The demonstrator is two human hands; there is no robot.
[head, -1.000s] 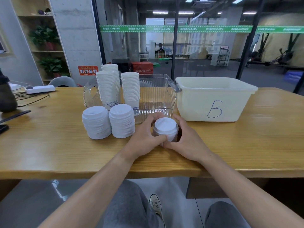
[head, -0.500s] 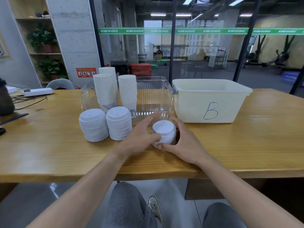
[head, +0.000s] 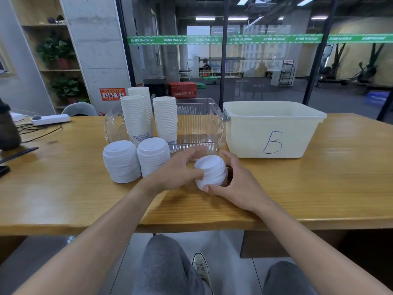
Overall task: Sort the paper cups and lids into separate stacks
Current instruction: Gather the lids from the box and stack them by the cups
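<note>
A short stack of white lids (head: 211, 172) stands on the wooden bench (head: 297, 188), just in front of the clear ribbed bin (head: 197, 122), and both hands are on it. The left hand (head: 176, 174) curls round its left side, the thumb pressed against the stack's near left edge and the fingers reaching behind it. The right hand (head: 235, 186) cups the right side, thumb touching the base at the front and fingers bent round the far side (their tips are partly hidden by the lids). So each hand grasps this stack, which leans a little to the left.

To the left stand two taller stacks of lids, one (head: 121, 161) farther left and one (head: 153, 156) just beside the left hand's wrist; the two stacks touch or nearly touch. Behind them rise three columns of white paper cups: a tall one (head: 134, 118), another (head: 141, 96) behind it, and a shorter one (head: 165, 118) to the right. They stand at the clear bin's left end; whether they are inside it or just in front I cannot tell.

A cream tub marked "B" (head: 272, 129) sits to the right of the clear bin, touching it at the rim. A white power strip (head: 51, 119) lies at the far left of the bench.
</note>
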